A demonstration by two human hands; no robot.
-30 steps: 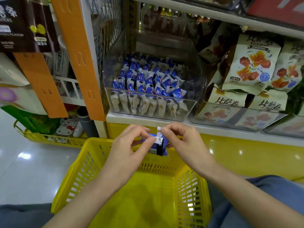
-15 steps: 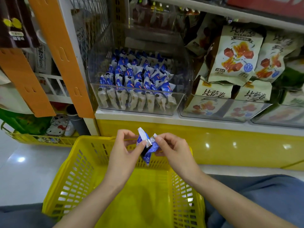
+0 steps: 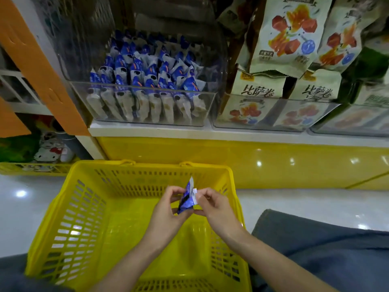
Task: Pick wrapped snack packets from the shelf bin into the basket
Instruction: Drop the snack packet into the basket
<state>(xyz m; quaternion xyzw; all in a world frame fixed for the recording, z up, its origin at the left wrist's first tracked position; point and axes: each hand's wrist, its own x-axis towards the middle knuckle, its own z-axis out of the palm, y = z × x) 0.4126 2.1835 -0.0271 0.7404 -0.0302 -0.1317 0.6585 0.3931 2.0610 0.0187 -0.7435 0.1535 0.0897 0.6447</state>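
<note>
Looking down from the head view, both hands meet over the open yellow basket (image 3: 84, 207). The left hand (image 3: 166, 209) and the right hand (image 3: 213, 208) both pinch one blue-and-white wrapped snack packet (image 3: 187, 199) between thumb and fingertips. The left hand has its lower side and the right hand its white upper edge. The packet stands roughly upright in the air inside the basket's rim, nearer the far wall.

Beyond the basket, the clear shelf bin (image 3: 145, 116) sits on the white shelf (image 3: 147, 130). It is filled with rows of the same blue packets (image 3: 147, 81) standing on end. Just beside it to the right, another clear bin (image 3: 273, 123) holds pale snack bags (image 3: 282, 34) printed with red cubes. Grey-blue clothing (image 3: 315, 239) shows to the right of the basket.
</note>
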